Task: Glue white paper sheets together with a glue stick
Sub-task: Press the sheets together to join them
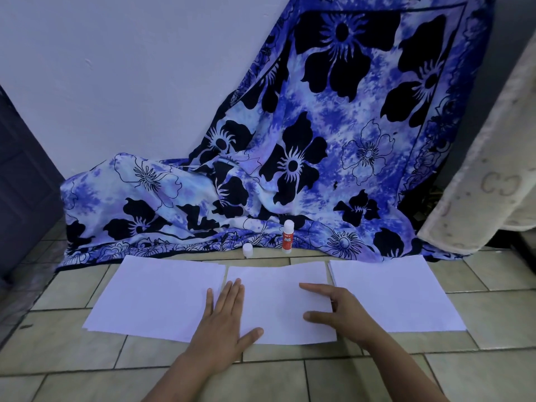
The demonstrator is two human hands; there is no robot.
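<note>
**A:** Which step is judged to be in hand?

**B:** The pressing of a joint, it seems. The left white paper sheet (150, 297) is overlapped along its right edge by the middle white paper sheet (275, 285). That seam is held down by the left hand (223, 320), laid flat with straight fingers. The right hand (339, 311), also spread and gripping nothing, is rested on the middle sheet's right part.

**A:** What is called for next?

**B:** The right white paper sheet (391, 294) is seen just apart, unjoined. The red-labelled white glue stick (287, 237), stood upright on the tiled floor (87, 367) behind the middle sheet, would have to be fetched.

**A:** Is anything in the way?

**B:** Little. A small white cap (248, 250) is seen left of the stick. A blue flowered cloth (319, 140) is draped behind.
</note>
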